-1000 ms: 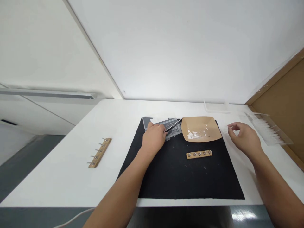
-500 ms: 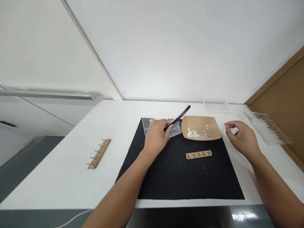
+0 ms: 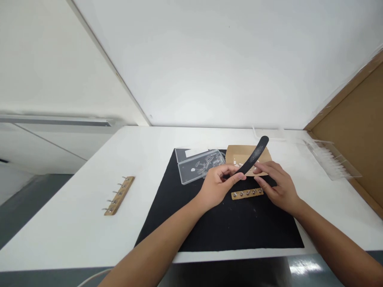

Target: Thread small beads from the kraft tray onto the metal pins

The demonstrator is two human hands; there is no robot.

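My left hand [image 3: 220, 184] is closed around the lower end of a curved black nail file [image 3: 254, 155], which tilts up to the right and carries pale dust on its face. Beside the file is my right hand [image 3: 278, 184], its thumb and fingers apart and nothing visible between them; whether a fingertip touches the file I cannot tell. Below both hands, a small wooden strip [image 3: 247, 194] with several round metal studs lies on the black mat [image 3: 236, 227]. A brown paper tray [image 3: 239, 150] with white flakes stands behind the file, partly covered by it and my fingers.
Left of the tray lies an open clear plastic box [image 3: 200, 164] with loose clear nail tips. Another wooden strip [image 3: 119, 196] with upright pegs rests on the white table [image 3: 152, 159] at left. A clear rack [image 3: 332, 159] of pale pieces sits at right, near a brown board [image 3: 353, 107].
My left hand has brought the nail file right and toward me, uncovering the plastic box. My right hand has moved left from beside the mat to the file.
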